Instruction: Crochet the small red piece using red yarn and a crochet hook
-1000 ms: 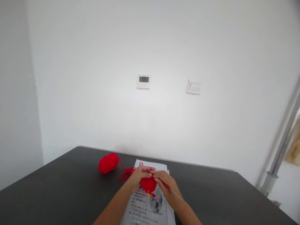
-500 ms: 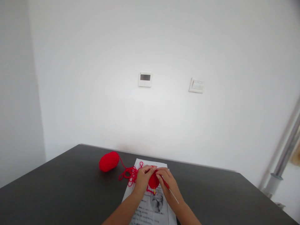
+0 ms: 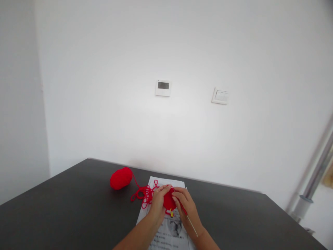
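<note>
Between my hands is a round red crochet piece (image 3: 169,201), with a yellow stitch marker (image 3: 171,213) hanging at its lower edge. My left hand (image 3: 159,203) is closed on the piece's left and upper edge, thumb on top. In my right hand (image 3: 186,203) a crochet hook (image 3: 191,225) with a red grip is pinched, its pale shaft slanting down over the wrist. The hook's tip meets the upper edge of the piece, though the stitch there is too small to make out. Loose red yarn (image 3: 145,194) lies tangled just left of my left hand.
A red yarn ball (image 3: 121,178) rests on the dark table (image 3: 78,208), a strand running to the tangle. Under my hands lie printed sheets (image 3: 166,239). A thermostat panel (image 3: 163,88) and a light switch (image 3: 220,96) are on the white wall behind; a metal pole (image 3: 318,170) stands at right.
The crochet piece and both hands have shifted slightly left. The hook's lower end has swung down a little, and the stitch marker shows more clearly. The view has tilted slightly.
</note>
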Motion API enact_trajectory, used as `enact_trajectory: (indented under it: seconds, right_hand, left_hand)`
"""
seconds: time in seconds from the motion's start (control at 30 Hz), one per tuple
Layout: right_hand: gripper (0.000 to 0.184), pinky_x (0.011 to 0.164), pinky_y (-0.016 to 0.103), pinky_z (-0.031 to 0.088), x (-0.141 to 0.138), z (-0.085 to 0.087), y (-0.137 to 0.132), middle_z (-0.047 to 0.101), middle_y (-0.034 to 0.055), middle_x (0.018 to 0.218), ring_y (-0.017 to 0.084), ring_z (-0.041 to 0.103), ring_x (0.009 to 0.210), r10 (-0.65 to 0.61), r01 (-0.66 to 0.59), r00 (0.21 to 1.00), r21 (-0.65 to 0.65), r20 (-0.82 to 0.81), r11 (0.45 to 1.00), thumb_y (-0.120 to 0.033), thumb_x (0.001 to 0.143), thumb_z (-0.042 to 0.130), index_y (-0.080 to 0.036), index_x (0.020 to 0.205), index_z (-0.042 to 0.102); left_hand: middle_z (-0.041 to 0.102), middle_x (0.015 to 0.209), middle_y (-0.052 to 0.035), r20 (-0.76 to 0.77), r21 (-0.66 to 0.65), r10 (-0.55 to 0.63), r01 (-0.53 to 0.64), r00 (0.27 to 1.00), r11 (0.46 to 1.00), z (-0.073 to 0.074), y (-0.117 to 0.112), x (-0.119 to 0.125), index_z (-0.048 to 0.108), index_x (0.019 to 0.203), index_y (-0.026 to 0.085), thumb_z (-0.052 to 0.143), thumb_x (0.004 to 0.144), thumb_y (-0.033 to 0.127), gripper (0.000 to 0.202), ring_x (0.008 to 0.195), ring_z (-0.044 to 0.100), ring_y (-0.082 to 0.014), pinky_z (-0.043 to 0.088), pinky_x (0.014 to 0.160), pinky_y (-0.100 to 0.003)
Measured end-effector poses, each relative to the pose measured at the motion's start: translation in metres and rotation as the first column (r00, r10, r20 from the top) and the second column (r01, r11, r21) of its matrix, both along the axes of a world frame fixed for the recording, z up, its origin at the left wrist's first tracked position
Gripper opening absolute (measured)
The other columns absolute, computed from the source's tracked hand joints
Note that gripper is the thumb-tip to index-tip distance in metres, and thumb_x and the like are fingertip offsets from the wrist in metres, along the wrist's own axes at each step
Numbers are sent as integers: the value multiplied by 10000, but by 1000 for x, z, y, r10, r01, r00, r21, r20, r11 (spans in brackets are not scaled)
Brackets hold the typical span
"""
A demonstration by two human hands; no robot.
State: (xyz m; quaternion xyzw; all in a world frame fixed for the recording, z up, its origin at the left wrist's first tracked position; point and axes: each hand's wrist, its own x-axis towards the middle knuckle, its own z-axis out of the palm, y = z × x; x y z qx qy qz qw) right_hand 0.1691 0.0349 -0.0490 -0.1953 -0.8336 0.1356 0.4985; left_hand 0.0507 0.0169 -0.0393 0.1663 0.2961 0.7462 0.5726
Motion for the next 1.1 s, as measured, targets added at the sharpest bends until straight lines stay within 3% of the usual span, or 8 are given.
enact_trajectory:
  seconds: [0.13,0.27,0.5,0.63,0.77,0.9,1.1]
  right_hand:
    - [221,868,301,479,3,3,-1,574,76,1056,181,562,984,67,-67,998,7,9,998,-156,895,450,-231,1037,602]
    - [188,842,296,484,5,9,-3,597,77,1023,179,579,954,133,-132,991,-50,17,990,-158,886,470,-227,985,614]
    - [150,816,308,479,6,13,0,638,63,934,184,594,904,146,-147,989,-111,-12,983,-158,873,488,-219,888,624]
    - [136,818,314,474,6,13,2,648,57,916,184,592,897,136,-137,991,-95,-12,986,-156,861,510,-219,886,629]
    - [147,850,325,466,6,14,3,654,53,942,184,580,934,162,-162,987,-61,5,985,-149,856,519,-230,913,628]
    - [184,897,337,451,6,17,2,651,52,1021,187,551,1007,171,-171,984,-4,44,985,-135,863,503,-241,951,624]
    - [190,900,324,468,7,19,0,645,61,1066,179,536,1056,192,-196,970,7,152,981,-165,889,471,-237,983,620]
  left_hand:
    - [609,510,-22,100,-91,-230,239,968,967,-3,5,-12,603,626,119,674,646,185,99,452,549,-116,384,442,-198]
    - [609,498,-38,20,-166,-386,384,922,908,-3,8,-27,602,587,109,630,666,157,97,439,547,-117,396,463,-207]
    - [672,626,-69,-223,-139,-362,338,905,931,0,9,-36,683,741,87,630,660,314,247,583,602,-160,427,583,-243]
    - [689,686,-74,-363,-108,-367,352,857,930,2,6,-40,699,795,91,632,576,217,262,667,610,-179,415,622,-250]
    - [684,665,-77,-439,-60,-429,450,790,891,3,5,-41,705,812,83,627,503,105,319,603,591,-155,388,603,-240]
    - [679,663,-66,-464,1,-467,527,753,850,6,2,-41,707,817,94,662,515,79,306,576,580,-129,370,583,-216]
    - [680,666,-56,-511,-39,-526,593,680,805,9,-2,-47,711,828,104,667,541,70,292,566,576,-126,368,561,-213]
